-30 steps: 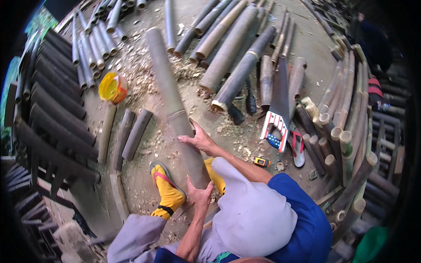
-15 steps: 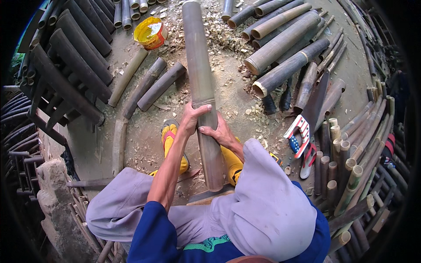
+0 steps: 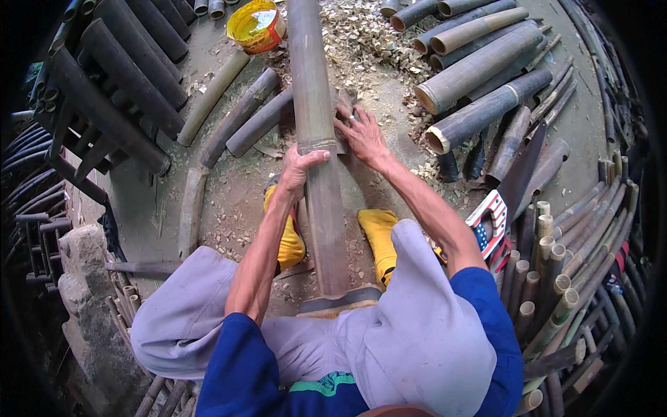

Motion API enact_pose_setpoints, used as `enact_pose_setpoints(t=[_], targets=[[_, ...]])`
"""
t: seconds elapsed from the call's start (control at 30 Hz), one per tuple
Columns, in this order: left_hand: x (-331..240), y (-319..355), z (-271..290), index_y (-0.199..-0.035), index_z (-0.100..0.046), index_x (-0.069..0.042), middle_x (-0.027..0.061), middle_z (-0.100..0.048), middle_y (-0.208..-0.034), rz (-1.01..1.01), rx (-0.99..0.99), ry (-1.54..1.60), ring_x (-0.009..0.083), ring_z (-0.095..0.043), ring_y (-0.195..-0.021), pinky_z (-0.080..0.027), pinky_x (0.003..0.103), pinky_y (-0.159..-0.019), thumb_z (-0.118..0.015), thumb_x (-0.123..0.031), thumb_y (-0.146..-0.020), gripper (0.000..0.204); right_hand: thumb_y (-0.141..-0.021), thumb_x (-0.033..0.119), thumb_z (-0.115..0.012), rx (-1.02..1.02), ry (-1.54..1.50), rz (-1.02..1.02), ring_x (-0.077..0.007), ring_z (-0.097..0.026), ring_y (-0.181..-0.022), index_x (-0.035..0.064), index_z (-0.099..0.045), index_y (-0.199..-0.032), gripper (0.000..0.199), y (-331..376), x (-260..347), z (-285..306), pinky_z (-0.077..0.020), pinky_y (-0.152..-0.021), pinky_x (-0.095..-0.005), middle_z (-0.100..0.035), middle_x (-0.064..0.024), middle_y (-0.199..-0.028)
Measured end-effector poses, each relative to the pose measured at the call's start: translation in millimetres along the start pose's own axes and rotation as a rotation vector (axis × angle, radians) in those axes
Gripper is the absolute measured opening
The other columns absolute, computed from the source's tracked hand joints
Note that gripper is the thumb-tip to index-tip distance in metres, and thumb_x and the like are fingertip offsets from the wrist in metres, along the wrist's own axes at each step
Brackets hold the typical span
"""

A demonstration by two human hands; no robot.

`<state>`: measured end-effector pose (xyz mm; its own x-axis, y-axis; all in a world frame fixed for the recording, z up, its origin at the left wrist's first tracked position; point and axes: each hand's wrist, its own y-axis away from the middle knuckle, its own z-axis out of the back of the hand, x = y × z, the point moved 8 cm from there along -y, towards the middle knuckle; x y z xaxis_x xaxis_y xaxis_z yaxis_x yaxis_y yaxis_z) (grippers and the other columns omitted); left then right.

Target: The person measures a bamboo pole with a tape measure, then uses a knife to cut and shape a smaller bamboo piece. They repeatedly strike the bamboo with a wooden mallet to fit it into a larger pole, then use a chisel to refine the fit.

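A long, thick grey-brown bamboo pole (image 3: 316,115) runs away from me between my knees. My left hand (image 3: 295,170) is closed round its left side, the thumb lying across the top near a node. On the far right side of the pole, my right hand (image 3: 363,137) is off the bamboo's top, its bent fingers over a dull brown wooden piece (image 3: 347,96) beside the pole. The pole and the hand hide most of that piece. The pole's near end rests by a dark-topped block (image 3: 340,303) in front of my lap.
Cut bamboo lengths (image 3: 479,66) lie at the far right, beside wood chips (image 3: 372,45). A yellow bucket (image 3: 256,26) stands far left of the pole. To the right is a handsaw (image 3: 490,215) with a patterned handle. Curved bamboo pieces (image 3: 118,76) lean at the left.
My right hand has let go of the pole and moved forward to the brown piece beside it. The left hand keeps hold, and the view has shifted slightly.
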<state>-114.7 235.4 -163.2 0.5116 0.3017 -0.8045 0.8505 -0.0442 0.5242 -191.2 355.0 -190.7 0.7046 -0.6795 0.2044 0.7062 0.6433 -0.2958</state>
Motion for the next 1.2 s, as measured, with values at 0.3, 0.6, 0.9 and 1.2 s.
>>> enact_pose_setpoints(t=[0.3,0.6,0.9,1.2], targets=[[-132.5,-28.1,-32.1,-0.113,-0.056,0.0,0.0058,-0.061,-0.096,-0.172,0.235,-0.639,0.0147,-0.057,-0.088,-0.045,0.029,-0.084,-0.076,-0.021,-0.054,0.065,-0.074,0.002,-0.058,0.094,-0.096,-0.222,-0.0298,-0.053,-0.097,0.0105,-0.05,-0.124,0.051,-10.2,-10.5,23.9,-0.0424,-0.075,-0.0421,-0.057,-0.016,-0.108],[-149.9,15.2,-51.8,-0.112,-0.057,0.0,0.0143,-0.065,-0.091,-0.006,0.599,-1.378,0.0266,-0.063,-0.084,-0.051,0.035,-0.074,-0.076,-0.014,-0.045,0.07,-0.065,0.018,-0.077,-0.044,-0.069,-0.106,-0.0327,-0.054,-0.102,0.0102,-0.037,-0.138,0.084,17.9,53.7,230.8,-0.0402,-0.091,-0.0443,-0.055,-0.0157,-0.114],[-179.5,40.8,-59.6,-0.106,-0.06,-0.001,0.0126,-0.063,-0.09,-0.989,0.181,-1.001,0.0234,-0.064,-0.081,-0.052,0.033,-0.072,-0.069,-0.007,-0.068,0.039,-0.056,0.032,-0.079,0.403,-0.409,-0.607,-0.0398,-0.064,-0.087,0.0081,-0.031,-0.138,0.097,112.5,48.0,129.1,-0.0499,-0.078,-0.0493,-0.062,-0.0246,-0.096],[-50.3,-58.0,-1.4,-0.119,-0.053,-0.001,0.0166,-0.052,-0.119,-0.617,-0.171,-1.224,0.0308,-0.054,-0.109,-0.045,0.038,-0.096,-0.074,-0.007,-0.064,0.06,-0.067,0.031,-0.074,0.186,-0.635,-0.914,-0.0486,-0.061,-0.085,-0.0031,-0.023,-0.136,0.093,158.7,49.3,77.4,-0.0492,-0.075,-0.0541,-0.061,-0.0327,-0.095]])
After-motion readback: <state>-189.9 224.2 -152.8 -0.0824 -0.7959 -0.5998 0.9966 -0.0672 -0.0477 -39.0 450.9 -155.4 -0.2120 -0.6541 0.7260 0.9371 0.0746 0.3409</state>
